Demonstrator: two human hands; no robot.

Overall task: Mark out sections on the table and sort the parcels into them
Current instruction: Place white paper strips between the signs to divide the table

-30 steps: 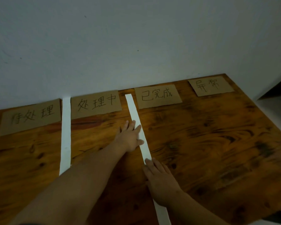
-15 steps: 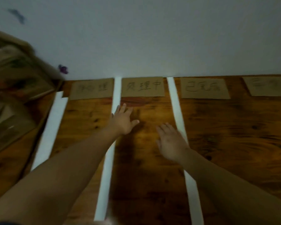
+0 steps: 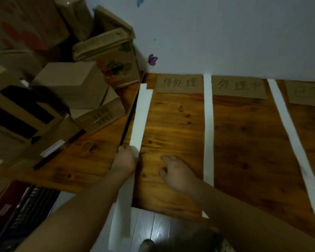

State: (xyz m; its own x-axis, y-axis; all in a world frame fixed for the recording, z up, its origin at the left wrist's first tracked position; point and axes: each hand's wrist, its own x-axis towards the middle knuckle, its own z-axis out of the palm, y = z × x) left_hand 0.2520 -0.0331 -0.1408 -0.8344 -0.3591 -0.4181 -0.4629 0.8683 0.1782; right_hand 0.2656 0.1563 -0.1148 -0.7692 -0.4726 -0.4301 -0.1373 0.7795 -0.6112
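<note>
We move our left hand (image 3: 125, 159) over to the far-left white paper strip (image 3: 141, 117) by the table (image 3: 171, 124) edge and grip it. Our right hand (image 3: 175, 171) hangs loose, holding nothing. Parcels (image 3: 71, 84) sit piled beside the table.

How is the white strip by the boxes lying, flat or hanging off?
Partly hanging off. The strip lies flat on the table; past the left hand it droops over the edge.

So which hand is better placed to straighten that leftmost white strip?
Left. The left hand is touching the leftmost strip; the right hand sits on the table beside it, holding nothing.
</note>
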